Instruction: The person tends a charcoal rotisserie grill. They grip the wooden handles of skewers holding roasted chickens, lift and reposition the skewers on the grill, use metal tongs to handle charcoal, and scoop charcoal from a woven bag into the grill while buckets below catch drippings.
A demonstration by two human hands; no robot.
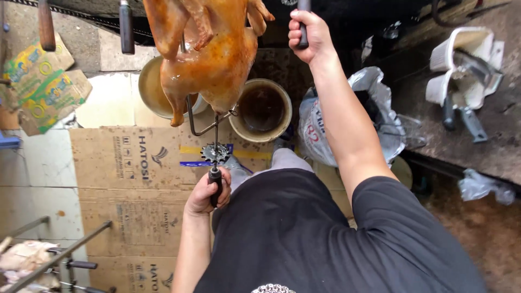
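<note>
A roasted, glazed orange-brown bird (209, 57) hangs on a metal spit (216, 130) in front of me. My left hand (208, 191) grips the spit's black lower handle, just below a small toothed gear (215, 153). My right hand (306, 33) is raised at the top of the view and closed around another dark handle (303, 24). Directly under the bird stand two round buckets: one with dark brown liquid (262, 108) and a pale one (154, 89) partly hidden by the bird.
Flattened cardboard sheets (125, 184) cover the tiled floor. A plastic bag (347, 119) lies at right beside a dark counter with white containers (461, 65). Other dark handles (126, 27) hang at top left. A metal rack with raw poultry (27, 260) sits bottom left.
</note>
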